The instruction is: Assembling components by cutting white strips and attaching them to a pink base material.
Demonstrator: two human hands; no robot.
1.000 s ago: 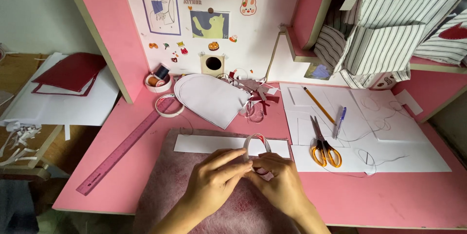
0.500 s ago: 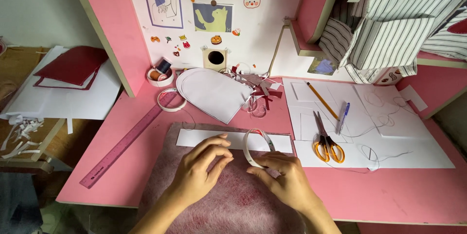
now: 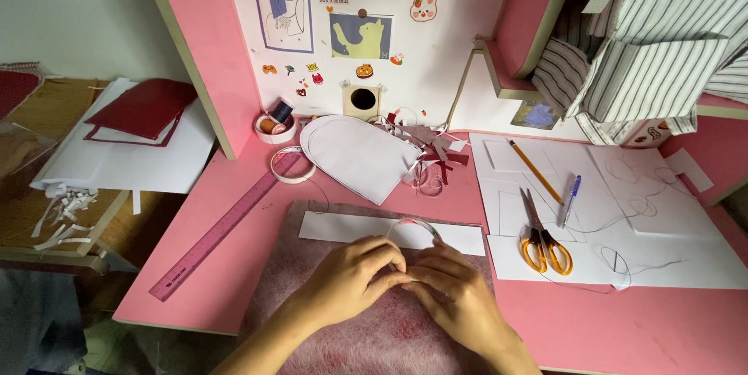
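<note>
Near the front edge of the pink wooden desk (image 3: 234,211), a mauve fuzzy fabric sheet (image 3: 358,344) is spread under a white paper strip (image 3: 343,228). Since a moment ago, the left hand (image 3: 351,277) and right hand (image 3: 460,293) have been brought together, pinched on a clear tape loop (image 3: 417,227), now pressed lower onto the strip.

Pink tabletop (image 3: 234,281). Carries: pinkish felt mat (image 3: 374,336) at front edge; purple ruler (image 3: 226,227) lying diagonally at left; tape roll (image 3: 292,164); white paper sheets (image 3: 662,219) at right; rounded white cutout (image 3: 358,155) near back.
</note>
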